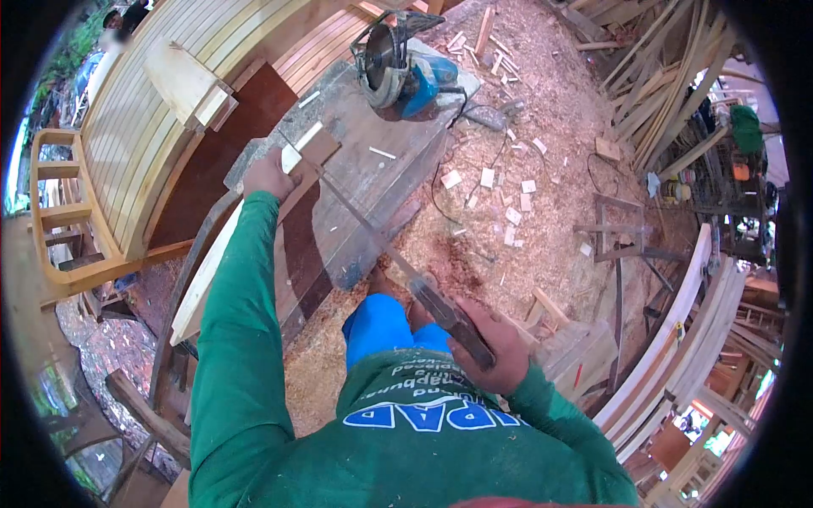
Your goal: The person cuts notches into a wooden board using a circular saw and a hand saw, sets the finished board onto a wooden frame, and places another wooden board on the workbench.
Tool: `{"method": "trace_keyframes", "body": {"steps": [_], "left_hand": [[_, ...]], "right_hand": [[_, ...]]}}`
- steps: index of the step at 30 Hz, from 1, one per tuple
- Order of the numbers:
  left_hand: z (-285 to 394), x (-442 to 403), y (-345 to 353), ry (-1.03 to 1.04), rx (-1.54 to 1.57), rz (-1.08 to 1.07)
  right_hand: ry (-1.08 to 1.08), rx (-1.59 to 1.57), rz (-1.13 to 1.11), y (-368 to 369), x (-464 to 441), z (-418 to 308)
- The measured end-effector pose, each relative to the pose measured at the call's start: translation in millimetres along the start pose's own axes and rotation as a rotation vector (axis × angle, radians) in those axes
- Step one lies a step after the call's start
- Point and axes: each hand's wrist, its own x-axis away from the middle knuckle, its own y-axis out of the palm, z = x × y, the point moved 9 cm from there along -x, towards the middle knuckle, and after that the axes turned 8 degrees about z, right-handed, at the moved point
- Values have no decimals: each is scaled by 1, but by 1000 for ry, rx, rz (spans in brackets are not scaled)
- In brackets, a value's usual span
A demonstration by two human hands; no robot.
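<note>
With the blade of a handsaw (364, 222) crossing close to the fingers, a person's left hand (269, 176) is closing around the upper end of a long pale wooden strip (206, 275) at the edge of a scuffed worktop (360, 161), while the right hand (498, 345) is wrapping firmly around the saw's dark handle (464, 328). A blade skipping sideways could be catching the left fingers, and the strip, hanging well past the edge with only one hand visibly steadying it, could be twisting and pinching the steel. A circular saw (428, 80) is lying farther along the worktop with its disc (383, 51) exposed, posing a hazard to a reaching arm; a cord (434, 182) is trailing down near the feet, where it could be snagging a step. Shavings are blanketing the floor (550, 144), small offcuts (513, 216) are lying scattered across them, and rough timber (677, 93) is leaning in a tangle beyond. Opposite, a slatted wooden structure (190, 68) is curving beside a rounded frame (68, 212), and another person (114, 25) is showing faintly at the far corner.
</note>
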Motion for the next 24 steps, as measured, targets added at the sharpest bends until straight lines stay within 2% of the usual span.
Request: {"method": "trace_keyframes", "body": {"steps": [3,10,13,16,21,23,24], "left_hand": [[4,16,12,11,-38,-123],[11,19,14,-55,-99,-152],[16,28,9,-56,-101,-147],[10,20,11,-68,-88,-155],[5,20,16,-57,-51,-66],[3,22,20,-55,-13,-35],[2,23,21,-58,2,-16]], "right_hand": [[6,-14,-24,-7,14,7],[132,0,-77,13,35,24],[167,8,-83,9,35,8],[139,-2,-41,10,28,3],[51,-42,-48,81,-83,21],[4,-59,42,110,-136,18],[41,-58,25,125,-159,17]]}}
